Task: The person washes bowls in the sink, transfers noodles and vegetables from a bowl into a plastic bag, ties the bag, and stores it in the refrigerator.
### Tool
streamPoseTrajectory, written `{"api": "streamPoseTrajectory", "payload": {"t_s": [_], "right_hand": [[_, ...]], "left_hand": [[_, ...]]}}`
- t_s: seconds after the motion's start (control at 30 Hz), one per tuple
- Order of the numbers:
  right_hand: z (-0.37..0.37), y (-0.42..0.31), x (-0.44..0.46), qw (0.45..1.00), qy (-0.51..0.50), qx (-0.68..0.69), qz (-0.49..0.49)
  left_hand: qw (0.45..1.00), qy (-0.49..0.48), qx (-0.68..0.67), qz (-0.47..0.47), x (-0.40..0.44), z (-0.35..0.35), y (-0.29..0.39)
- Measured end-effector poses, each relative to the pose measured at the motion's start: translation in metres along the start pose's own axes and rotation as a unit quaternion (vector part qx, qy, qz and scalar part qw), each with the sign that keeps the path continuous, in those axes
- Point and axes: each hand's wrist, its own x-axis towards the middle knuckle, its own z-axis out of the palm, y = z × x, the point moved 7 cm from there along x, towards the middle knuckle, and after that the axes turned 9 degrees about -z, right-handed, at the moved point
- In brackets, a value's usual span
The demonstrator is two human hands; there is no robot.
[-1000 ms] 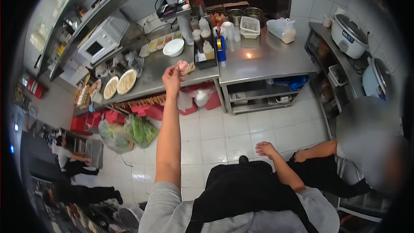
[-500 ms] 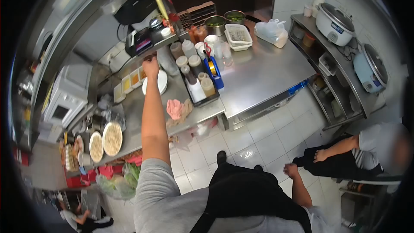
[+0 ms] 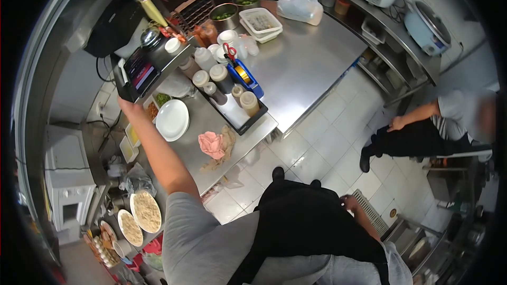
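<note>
"What's changed, far left?"

"My left hand [image 3: 128,106] has just swung over to the left end of the raised shelf [image 3: 168,68], right by the tablet [image 3: 143,76]. Its fingertips are hidden, so I can't tell whether they're spread or pinching."

"And the tablet?"

"Sitting on that shelf, screen lit, above the surface [image 3: 182,159]. It's now what my reach is nearest to; the white plates [image 3: 172,120] and pink cloth [image 3: 211,144] are off to the right, untouched."

"Farther right?"

"Bottles in a black tray [image 3: 257,119], then my right hand [image 3: 348,202], low beside the apron [image 3: 301,219], fingers curled. Can't tell if they're gripping anything."
</note>
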Motion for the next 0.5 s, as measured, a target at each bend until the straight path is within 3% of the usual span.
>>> {"api": "streamPoseTrajectory", "payload": {"t_s": [0.1, 0.13, 0.17, 0.2, 0.23, 0.27, 0.33, 0.37, 0.4, 0.47, 0.5], "right_hand": [[-0.009, -0.006, 0.017, 0.994, 0.005, -0.091, -0.054], [-0.004, 0.010, 0.015, 0.984, 0.001, 0.130, 0.120], [-0.027, -0.010, 0.011, 0.898, 0.112, 0.340, 0.255], [-0.047, -0.033, 0.006, 0.740, 0.217, 0.520, 0.368], [-0.051, -0.031, 0.009, 0.762, 0.220, 0.488, 0.364], [-0.052, -0.030, 0.007, 0.784, 0.216, 0.455, 0.363], [-0.064, -0.044, 0.013, 0.799, 0.209, 0.436, 0.356], [-0.076, -0.055, 0.024, 0.848, 0.178, 0.371, 0.334], [-0.089, -0.065, 0.038, 0.889, 0.148, 0.304, 0.308], [-0.130, -0.109, 0.080, 0.945, 0.186, 0.201, 0.178], [-0.143, -0.133, 0.102, 0.929, 0.201, 0.272, 0.150]], "left_hand": [[0.997, -0.015, -0.032, -0.074, -0.001, -0.007, -0.001], [0.994, -0.013, -0.048, -0.102, -0.004, -0.010, 0.000], [0.987, -0.010, -0.090, -0.133, -0.006, -0.017, 0.000], [0.972, -0.020, -0.179, -0.148, -0.005, -0.026, 0.006], [0.911, -0.085, -0.384, -0.124, 0.018, -0.040, -0.001], [0.911, -0.086, -0.381, -0.129, 0.027, -0.046, -0.007], [0.918, -0.014, -0.393, -0.047, 0.040, -0.068, -0.004], [0.975, -0.025, -0.221, -0.028, 0.044, -0.061, 0.000], [0.975, -0.023, -0.221, -0.026, 0.048, -0.069, 0.003], [0.963, -0.046, -0.264, 0.013, 0.055, -0.082, 0.031], [0.961, 0.001, -0.277, 0.008, 0.066, -0.109, 0.038]]}}
